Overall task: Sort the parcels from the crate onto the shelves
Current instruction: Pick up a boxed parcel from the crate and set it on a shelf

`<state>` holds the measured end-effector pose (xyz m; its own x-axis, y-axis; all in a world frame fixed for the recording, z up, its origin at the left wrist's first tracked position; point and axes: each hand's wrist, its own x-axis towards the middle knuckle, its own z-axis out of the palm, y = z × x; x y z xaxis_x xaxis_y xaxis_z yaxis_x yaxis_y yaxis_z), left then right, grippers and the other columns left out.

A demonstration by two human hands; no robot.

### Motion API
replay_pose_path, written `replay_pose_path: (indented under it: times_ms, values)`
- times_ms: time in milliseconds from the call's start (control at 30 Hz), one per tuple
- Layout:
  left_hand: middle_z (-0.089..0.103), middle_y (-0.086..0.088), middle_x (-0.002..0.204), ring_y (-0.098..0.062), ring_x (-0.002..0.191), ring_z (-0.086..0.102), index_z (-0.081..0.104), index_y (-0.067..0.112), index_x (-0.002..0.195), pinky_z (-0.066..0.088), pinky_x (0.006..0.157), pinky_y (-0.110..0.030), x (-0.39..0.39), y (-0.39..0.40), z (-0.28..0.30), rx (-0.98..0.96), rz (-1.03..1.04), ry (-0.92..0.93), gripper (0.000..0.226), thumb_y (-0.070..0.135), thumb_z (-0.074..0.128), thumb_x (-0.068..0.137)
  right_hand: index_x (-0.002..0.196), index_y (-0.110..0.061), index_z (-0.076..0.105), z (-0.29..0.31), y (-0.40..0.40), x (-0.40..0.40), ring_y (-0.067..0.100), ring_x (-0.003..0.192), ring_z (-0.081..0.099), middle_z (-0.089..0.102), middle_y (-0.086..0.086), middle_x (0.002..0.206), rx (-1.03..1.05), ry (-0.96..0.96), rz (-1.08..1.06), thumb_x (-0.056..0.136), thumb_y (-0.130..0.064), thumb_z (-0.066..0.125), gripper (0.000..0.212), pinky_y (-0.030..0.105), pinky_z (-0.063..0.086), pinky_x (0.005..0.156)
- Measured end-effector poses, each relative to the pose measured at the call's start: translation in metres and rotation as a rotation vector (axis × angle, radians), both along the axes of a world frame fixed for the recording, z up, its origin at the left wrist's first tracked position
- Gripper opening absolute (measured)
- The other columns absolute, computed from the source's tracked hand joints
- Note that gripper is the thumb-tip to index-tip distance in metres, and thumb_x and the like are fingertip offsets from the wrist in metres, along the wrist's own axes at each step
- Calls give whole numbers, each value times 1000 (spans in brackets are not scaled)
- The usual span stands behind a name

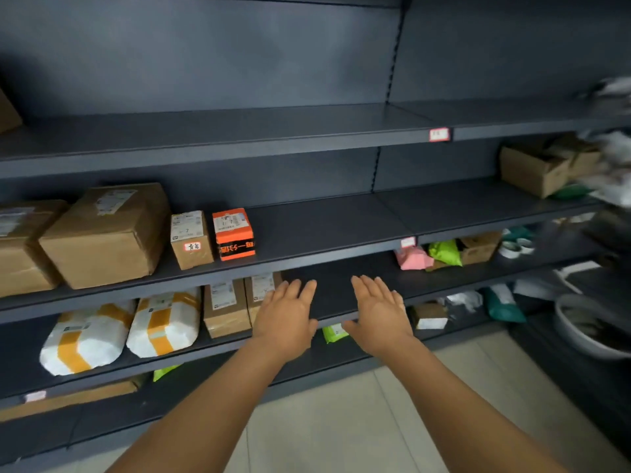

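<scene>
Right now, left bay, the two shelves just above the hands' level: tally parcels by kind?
Plain brown cardboard boxes: 5
Orange and black box: 1
White bags with orange tape: 2
Total: 8
Both hands, left and right, hold nothing.

Dark grey metal shelves [307,230] carry the parcels. On the middle shelf near its left end stand two large brown cartons [106,233], a small brown box [191,238] and an orange-and-black box [233,233] (all upright, labels on top). One shelf down lie two white bags with yellow tape [126,331], beside two upright brown boxes [225,307].
</scene>
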<state>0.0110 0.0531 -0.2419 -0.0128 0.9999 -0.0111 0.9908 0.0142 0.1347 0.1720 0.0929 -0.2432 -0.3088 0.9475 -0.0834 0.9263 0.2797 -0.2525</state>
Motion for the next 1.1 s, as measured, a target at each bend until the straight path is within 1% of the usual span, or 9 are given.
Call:
replay_pose_path:
  times_ms: [200,333,467,600,700,800,967,1100]
  values:
    - [21,-5,158,-26,146,16,10,22,154,16,118,-40,61,-42,0,7,-190,0,70,39,48,97,155,-21,4,-1,-73,67,19,149,-3,2,-4,162,14,-7,-196,93,-42,55,83,41,2,119]
    - [25,-3,155,-24,144,20,13,23,152,18,116,-38,113,-61,-1,28,-329,-14,69,40,49,96,154,-21,7,0,-115,115,21,149,0,5,-2,162,31,-14,-314,92,-41,56,81,42,5,119]
    - [27,-3,153,-22,143,21,16,23,151,20,115,-37,166,-76,-3,28,-470,-5,67,40,48,95,154,-19,7,-1,-155,168,22,149,1,6,-1,162,44,-43,-440,92,-44,54,82,42,8,119]
    - [28,-2,153,-23,142,21,14,22,152,20,116,-39,225,-89,-2,43,-598,9,68,41,48,95,154,-20,5,-3,-193,223,21,149,-1,4,-2,162,24,-22,-582,93,-43,54,82,43,4,119]
    - [27,-2,154,-23,143,22,14,22,152,20,116,-39,276,-103,-2,52,-709,11,69,40,48,95,154,-19,4,-7,-221,269,22,149,-2,3,-1,162,14,-21,-689,93,-43,54,83,43,5,120]
    - [25,-3,155,-24,144,19,10,22,153,18,117,-40,318,-116,-3,36,-765,16,71,41,48,96,154,-18,5,-11,-243,306,22,149,-1,3,0,162,15,-36,-748,92,-42,54,83,44,6,120]
    - [20,-3,158,-24,146,17,8,23,154,16,118,-39,412,-152,-7,-17,-859,5,71,42,47,97,154,-18,5,-17,-297,390,23,149,-3,2,-1,162,-10,-30,-860,93,-40,54,81,44,4,119]
    - [20,-3,158,-23,145,19,9,24,154,17,117,-38,485,-184,-10,-44,-906,-2,71,42,47,97,154,-19,5,-24,-337,455,23,149,-3,3,-1,162,-22,-15,-927,94,-41,52,80,45,6,120]
